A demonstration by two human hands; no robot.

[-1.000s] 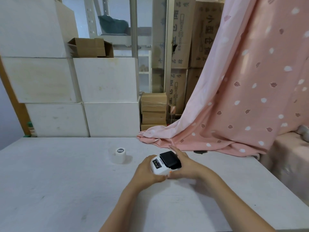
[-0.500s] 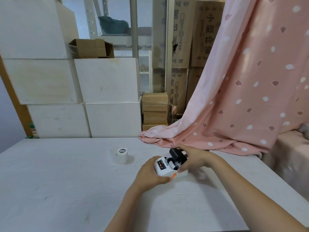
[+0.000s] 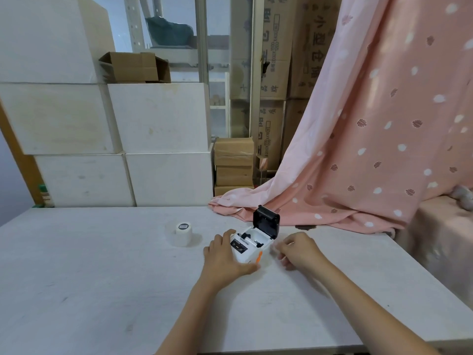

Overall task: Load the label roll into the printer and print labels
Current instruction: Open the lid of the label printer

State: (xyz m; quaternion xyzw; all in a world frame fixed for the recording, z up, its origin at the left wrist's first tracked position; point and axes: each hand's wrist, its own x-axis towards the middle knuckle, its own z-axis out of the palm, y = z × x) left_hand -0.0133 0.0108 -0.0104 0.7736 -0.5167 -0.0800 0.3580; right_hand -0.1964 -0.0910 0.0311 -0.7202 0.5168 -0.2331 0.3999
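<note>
A small white label printer (image 3: 249, 249) sits on the white table (image 3: 102, 278). Its black lid (image 3: 266, 222) stands open and upright, showing the empty paper bay. My left hand (image 3: 225, 254) grips the printer's left and front side. My right hand (image 3: 298, 249) hovers just right of the printer, fingers loosely curled, holding nothing. A white label roll (image 3: 182, 233) with a dark core stands on the table to the printer's left, apart from both hands.
A pink patterned curtain (image 3: 358, 149) drapes onto the table's far right edge behind the printer. White boxes (image 3: 158, 139) and brown cartons (image 3: 234, 162) are stacked beyond the table. A pink-covered surface (image 3: 445, 234) lies at the right.
The printer's black lid went from shut to fully open and upright. My right hand lifted it, then let go and drew back to the right. My left hand stayed on the printer.
</note>
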